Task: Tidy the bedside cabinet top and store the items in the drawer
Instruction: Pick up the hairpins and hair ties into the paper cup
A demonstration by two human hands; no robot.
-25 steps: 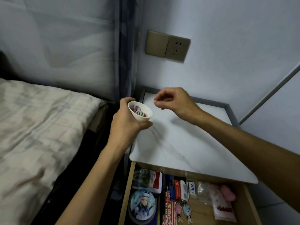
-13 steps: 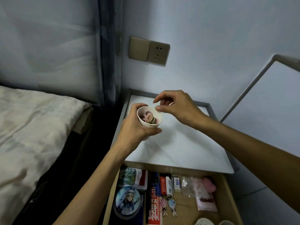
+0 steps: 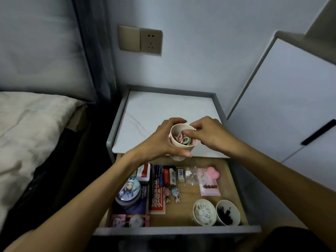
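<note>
Drawer [image 3: 181, 230] stands pulled out. Its left half is packed with a round tin [image 3: 130, 192], red booklet [image 3: 157, 199] and keychains [image 3: 171, 193]. Small boxes [image 3: 174, 174] and a pink packet [image 3: 209, 184] fill its back row, and two cups [image 3: 204, 211] take its front right corner. Bare wood floor [image 3: 181, 213] lies open at its centre front.

Over its back edge, the left hand [image 3: 160, 142] gripping a cup [image 3: 181, 135] and the right hand [image 3: 207, 135] pinching that cup's rim block the approach. Behind the drawer, the cabinet top [image 3: 154, 110] offers open surface, bounded by a raised grey rim [image 3: 116, 117].

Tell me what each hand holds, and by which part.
The left hand grips the cup round its side wall. The right hand has its fingers at the cup's mouth, over the hair ties; whether they pinch anything cannot be told.
</note>
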